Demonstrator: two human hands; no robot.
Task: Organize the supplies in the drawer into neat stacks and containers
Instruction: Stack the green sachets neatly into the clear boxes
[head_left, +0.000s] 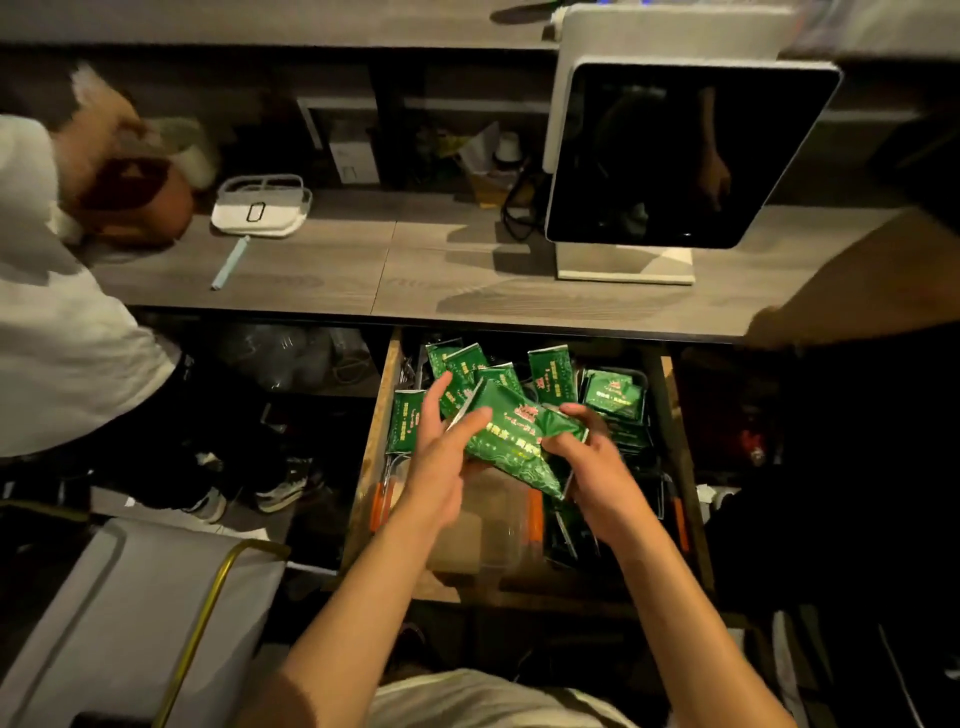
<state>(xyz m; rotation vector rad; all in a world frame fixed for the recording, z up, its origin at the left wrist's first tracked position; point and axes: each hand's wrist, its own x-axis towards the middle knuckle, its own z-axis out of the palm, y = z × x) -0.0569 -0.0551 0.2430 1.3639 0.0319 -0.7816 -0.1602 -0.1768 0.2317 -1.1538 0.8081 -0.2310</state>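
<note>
An open wooden drawer (373, 452) under the counter holds several green packets (550, 374), some upright at the back, some in a dark tray (618, 400) at the right. Over the drawer I hold a small bundle of green packets (519, 434). My right hand (597, 467) grips its right end with curled fingers. My left hand (441, 457) lies against its left side with straight fingers. Below the bundle sits a clear plastic container (488, 530). Orange-handled items (382, 504) lie along the drawer's left and right sides.
A grey counter (415, 270) spans above the drawer, carrying a tilted screen on a stand (675, 156), a white tray (260, 205) and a pale blue straw-like stick (231, 262). Another person in a white top (62, 312) bends over at the left. A grey seat (130, 613) is bottom left.
</note>
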